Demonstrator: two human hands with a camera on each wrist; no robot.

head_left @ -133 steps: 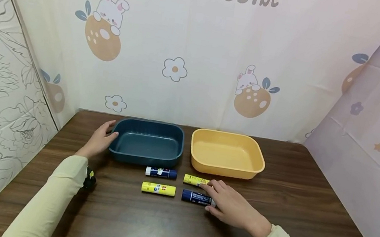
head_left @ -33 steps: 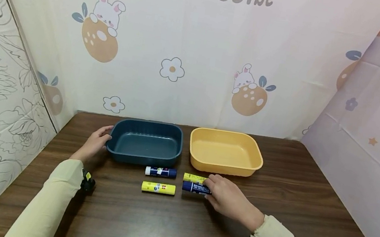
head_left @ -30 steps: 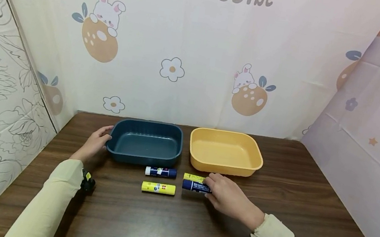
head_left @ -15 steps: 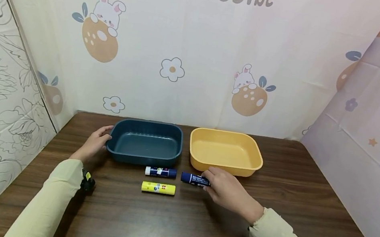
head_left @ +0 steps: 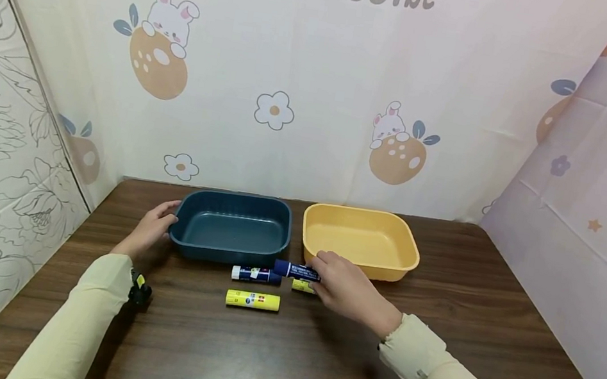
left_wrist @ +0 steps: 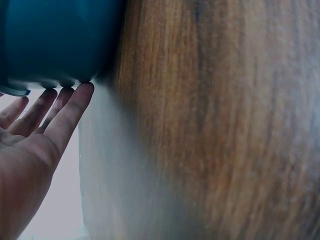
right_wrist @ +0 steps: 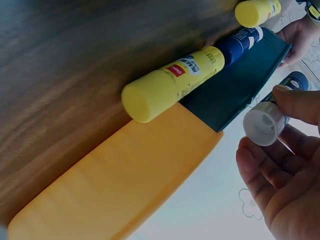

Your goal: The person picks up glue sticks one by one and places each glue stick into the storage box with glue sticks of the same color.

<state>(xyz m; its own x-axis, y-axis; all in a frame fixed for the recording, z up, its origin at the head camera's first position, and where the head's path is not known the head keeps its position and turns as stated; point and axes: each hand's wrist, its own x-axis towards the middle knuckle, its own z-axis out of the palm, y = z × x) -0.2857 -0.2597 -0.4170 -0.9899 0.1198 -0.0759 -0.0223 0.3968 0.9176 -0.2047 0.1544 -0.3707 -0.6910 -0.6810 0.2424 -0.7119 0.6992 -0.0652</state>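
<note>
My right hand pinches a navy glue stick between thumb and fingers, raised off the table in front of the yellow bin. In the right wrist view its white end faces the camera. Just below lies a yellow glue stick, partly hidden by this hand. To its left, a second navy glue stick lies by the dark blue bin, and another yellow glue stick lies nearer me. My left hand rests fingertips against the dark blue bin's left side, fingers straight in the left wrist view.
The yellow bin stands right of the dark blue one, a small gap between them; nothing shows inside either. Both sit toward the back of the brown wooden table. A printed curtain hangs behind.
The right hand has taken hold of the navy glue stick, lifted it from the table and carried it up and left over the yellow one. The left hand stays at the bin.
</note>
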